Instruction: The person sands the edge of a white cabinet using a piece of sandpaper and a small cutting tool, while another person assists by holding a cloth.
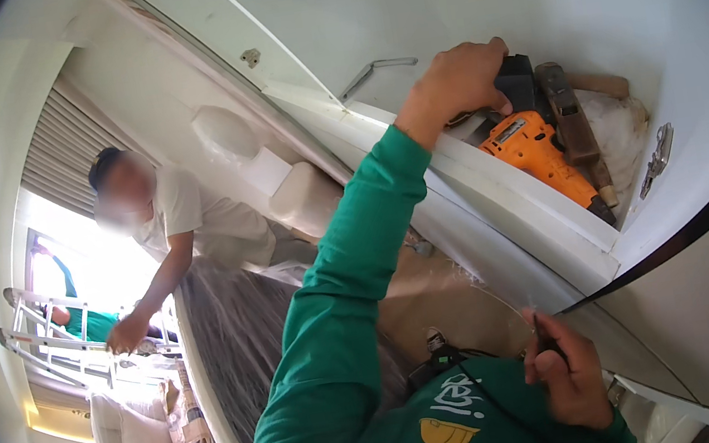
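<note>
My left hand (466, 81) reaches into a white cabinet (506, 190), its fingers curled down against a black block (520, 87). What lies inside its grasp is mostly hidden. Just below it rests an orange power drill (532, 154) with a black nose. A worn wooden hand plane (569, 111) lies alongside the drill. Close to my chest, my right hand (570, 377) is closed around a small, dark, slim object (545, 341) whose kind I cannot make out.
A wooden handle (600, 84) and a whitish bag (621, 131) sit deeper in the cabinet. Metal hinges (659, 158) stick out from its wall. At left, a person in a pale shirt (206, 211) leans over plastic-wrapped furniture (238, 331), near an aluminium ladder (51, 340).
</note>
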Available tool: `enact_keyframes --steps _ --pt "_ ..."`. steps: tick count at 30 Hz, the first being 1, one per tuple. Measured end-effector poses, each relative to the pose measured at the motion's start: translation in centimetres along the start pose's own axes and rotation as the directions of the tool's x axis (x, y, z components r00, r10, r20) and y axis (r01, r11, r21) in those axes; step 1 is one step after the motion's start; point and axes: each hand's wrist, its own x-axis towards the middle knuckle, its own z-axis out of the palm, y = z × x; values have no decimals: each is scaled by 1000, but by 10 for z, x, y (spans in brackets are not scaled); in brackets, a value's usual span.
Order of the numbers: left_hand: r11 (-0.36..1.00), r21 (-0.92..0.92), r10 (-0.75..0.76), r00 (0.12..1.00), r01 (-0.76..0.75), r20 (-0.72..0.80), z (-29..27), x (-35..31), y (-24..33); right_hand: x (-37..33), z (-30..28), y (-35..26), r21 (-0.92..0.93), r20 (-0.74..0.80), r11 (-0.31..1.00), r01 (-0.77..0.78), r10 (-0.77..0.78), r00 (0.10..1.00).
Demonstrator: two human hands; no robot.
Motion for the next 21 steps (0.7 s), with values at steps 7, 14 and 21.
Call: enact_keyframes --steps 7,14,21 --pt "991 124 58 990 -43 -125 15 16 -35 -6 -1 4 38 -47 998 -56 58 997" --pt "955 -267 28 938 -127 -345 -40 -37 -23 -4 -2 3 -48 27 999 11 -9 1000" --pt "908 -416 -278 683 -42 -676 -56 -178 -28 -4 14 10 14 -90 1000 -20 21 996"
